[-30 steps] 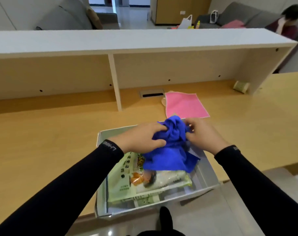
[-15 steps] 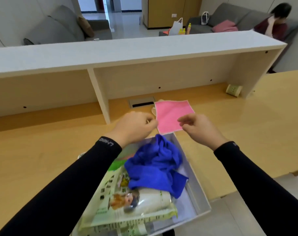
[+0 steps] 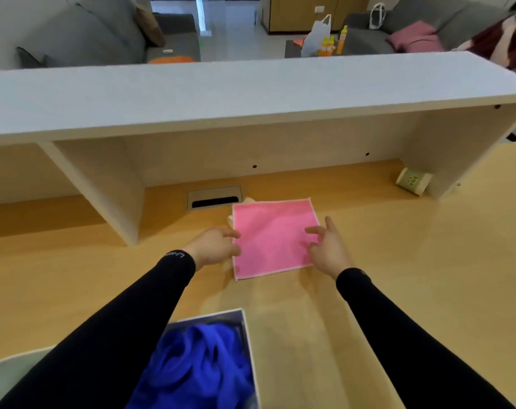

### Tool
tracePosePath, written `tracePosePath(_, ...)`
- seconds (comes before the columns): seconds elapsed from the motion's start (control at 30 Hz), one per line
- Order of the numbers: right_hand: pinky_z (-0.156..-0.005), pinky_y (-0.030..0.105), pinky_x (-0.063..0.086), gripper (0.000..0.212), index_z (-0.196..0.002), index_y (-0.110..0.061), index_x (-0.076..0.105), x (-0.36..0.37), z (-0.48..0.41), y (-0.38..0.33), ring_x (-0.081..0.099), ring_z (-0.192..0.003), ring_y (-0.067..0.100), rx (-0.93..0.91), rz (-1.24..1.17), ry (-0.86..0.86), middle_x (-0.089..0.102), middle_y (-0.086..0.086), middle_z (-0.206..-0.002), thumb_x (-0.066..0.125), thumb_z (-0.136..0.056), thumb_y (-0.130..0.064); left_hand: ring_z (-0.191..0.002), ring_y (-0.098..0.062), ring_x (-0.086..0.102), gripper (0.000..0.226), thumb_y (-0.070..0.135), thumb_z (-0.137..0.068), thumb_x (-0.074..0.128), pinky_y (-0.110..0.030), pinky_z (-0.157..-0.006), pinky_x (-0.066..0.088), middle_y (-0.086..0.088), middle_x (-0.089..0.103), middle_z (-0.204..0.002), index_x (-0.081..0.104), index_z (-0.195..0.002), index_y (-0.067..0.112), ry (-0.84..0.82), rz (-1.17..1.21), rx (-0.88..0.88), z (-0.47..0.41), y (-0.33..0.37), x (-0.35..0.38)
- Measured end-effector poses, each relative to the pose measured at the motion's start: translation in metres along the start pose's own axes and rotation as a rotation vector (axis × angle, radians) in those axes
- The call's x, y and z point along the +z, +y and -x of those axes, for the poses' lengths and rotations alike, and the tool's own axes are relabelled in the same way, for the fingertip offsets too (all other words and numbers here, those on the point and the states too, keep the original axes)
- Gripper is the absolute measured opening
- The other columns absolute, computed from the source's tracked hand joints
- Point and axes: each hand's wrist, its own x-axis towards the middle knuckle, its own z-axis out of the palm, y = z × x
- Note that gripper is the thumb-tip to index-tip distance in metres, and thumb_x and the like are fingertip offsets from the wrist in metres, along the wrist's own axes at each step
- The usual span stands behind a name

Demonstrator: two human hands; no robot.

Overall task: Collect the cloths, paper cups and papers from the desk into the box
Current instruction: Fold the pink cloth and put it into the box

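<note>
A pink cloth (image 3: 273,237) lies flat and square on a light wooden desk (image 3: 427,261), and it serves here as the landmark. Two bare hands in black sleeves reach toward it from the near side. The left hand (image 3: 214,246) is at the cloth's left edge, fingers loosely curled with the tips at or just over that edge; whether they pinch the fabric cannot be told. The right hand (image 3: 329,249) is over the cloth's right edge, fingers spread apart and open, gripping nothing, the fingertips above the pink surface.

Just behind the cloth's far left corner a pale, cream-coloured thing (image 3: 247,201) peeks out from under it (too little shows to say what it is). Beyond the cloth to the left, a grey cable slot (image 3: 214,197) is set into the desk. Farther behind the cloth rises a white shelf unit (image 3: 250,93) standing on the desk. Well to the cloth's right, under the shelf's end, a small green-and-cream socket block (image 3: 413,180) rests tilted.

Nearer the viewer than the cloth, at the bottom edge of the view, sits an open box (image 3: 246,326) with pale walls. A crumpled blue cloth (image 3: 197,367) lies inside it, partly hidden by the left sleeve (image 3: 103,335).

Past the shelf, well behind the cloth, are grey sofas, a pink cushion, and a low table with yellow bottles and a white bag.
</note>
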Motion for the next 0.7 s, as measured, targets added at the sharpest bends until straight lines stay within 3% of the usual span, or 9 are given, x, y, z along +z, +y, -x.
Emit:
tracePosePath(0.07,-0.078,0.005,0.038,0.039,-0.125,-0.01,0.054,0.002,-0.019,0.006,0.041,-0.131,0.026,0.056,-0.029,-0.01,0.008,0.007,-0.158,0.043,-0.089,0.002,-0.117,-0.02,0.048,0.053,0.015,-0.08,0.064,-0.024,-0.086,0.038,-0.005,0.045,-0.142,0.051,-0.13,0.024,0.015,0.066,-0.029,-0.012,-0.002,0.002)
tracePosePath(0.13,-0.086,0.017,0.039,0.039,-0.125,-0.012,0.054,0.006,-0.036,0.01,0.046,-0.126,0.027,0.106,-0.046,-0.027,0.027,0.012,-0.152,0.041,-0.09,0.0,-0.108,-0.02,0.053,0.058,0.009,-0.077,0.067,-0.021,-0.077,0.045,-0.006,0.047,-0.14,0.05,-0.132,0.023,0.008,0.133,-0.056,-0.018,-0.008,0.007)
tracePosePath(0.2,-0.089,0.027,0.042,0.041,-0.121,-0.015,0.057,0.01,-0.047,0.012,0.054,-0.114,0.028,0.153,-0.053,-0.048,0.05,0.013,-0.137,0.041,-0.086,-0.001,-0.114,-0.023,0.054,0.065,0.006,-0.076,0.069,-0.028,-0.087,0.05,-0.007,0.048,-0.139,0.046,-0.135,0.019,-0.017,0.163,-0.082,-0.02,-0.015,0.014)
tracePosePath(0.3,-0.09,0.033,0.047,0.039,-0.111,-0.018,0.063,0.014,-0.055,0.013,0.057,-0.101,0.025,0.197,-0.103,0.008,0.06,0.008,-0.123,0.046,-0.081,0.0,-0.119,-0.025,0.05,0.065,0.006,-0.074,0.071,-0.032,-0.097,0.042,-0.01,0.049,-0.136,0.047,-0.134,0.015,0.009,0.166,-0.091,-0.021,-0.019,0.02)
tracePosePath(0.43,-0.062,0.028,0.048,0.029,-0.087,-0.019,0.064,0.015,-0.047,0.009,0.057,-0.079,0.016,0.281,-0.355,-0.085,0.058,0.001,-0.1,0.052,-0.081,0.007,-0.09,-0.016,0.057,0.043,0.002,-0.077,0.067,-0.018,-0.069,0.046,-0.004,0.059,-0.109,0.063,-0.117,0.017,0.223,0.235,-0.002,-0.013,-0.012,0.008)
tracePosePath(0.5,-0.056,0.025,0.047,0.029,-0.084,-0.023,0.064,0.008,-0.038,0.003,0.059,-0.079,0.017,0.223,-0.402,-0.096,0.057,0.0,-0.098,0.053,-0.083,0.004,-0.088,-0.014,0.055,0.042,0.002,-0.076,0.067,-0.018,-0.067,0.044,0.0,0.059,-0.107,0.064,-0.115,0.018,0.334,0.251,0.055,-0.002,-0.007,-0.004)
tracePosePath(0.6,-0.065,0.025,0.052,0.03,-0.104,-0.019,0.065,-0.014,-0.022,-0.012,0.061,-0.089,0.019,0.076,-0.408,-0.073,0.056,0.002,-0.112,0.062,-0.082,0.0,-0.09,-0.012,0.057,0.048,0.005,-0.073,0.074,-0.016,-0.07,0.044,0.002,0.06,-0.107,0.063,-0.119,0.013,0.479,0.232,0.132,0.026,-0.006,-0.032)
tracePosePath(0.7,-0.065,0.012,0.052,0.043,-0.116,-0.009,0.062,-0.034,0.004,-0.034,0.061,-0.085,0.013,-0.121,-0.366,-0.086,0.064,0.008,-0.109,0.068,-0.076,0.005,-0.088,-0.011,0.063,0.041,0.006,-0.07,0.077,-0.022,-0.079,0.046,0.0,0.067,-0.099,0.069,-0.11,0.009,0.574,0.2,0.198,0.065,-0.014,-0.06)
